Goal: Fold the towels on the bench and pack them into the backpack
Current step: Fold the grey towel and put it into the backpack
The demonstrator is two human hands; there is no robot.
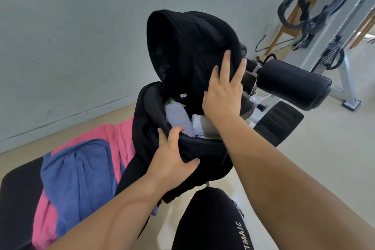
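The backpack (182, 57) stands on the far part of the bench (18, 199), just beside the towels, w/ its top flap up & its mouth wide open. There's pale stuff (178, 115) inside, can't tell what. Our left hand (174, 154) grips the near rim of the opening, fingers curled over the edge. Our right hand (223, 95) lies flat on the raised flap, fingers spread, pressing it back, holding nothing. The bag is soft fabric & prob. sags shut if we let go, so one hand should keep the rim while the other loads. The blue towel (81, 178) lies rumpled on top of the pink towel (119, 138), both loose & not yet folded, touching the bag's left side. They look like terry: light, limp, not slippery, nothing to break. We'd best pinch them by 2 corners to spread & fold, then take each bundle w/ a full-hand grip around its middle so it doesn't flop open going in. Beyond the bag is a padded roller (290, 85).
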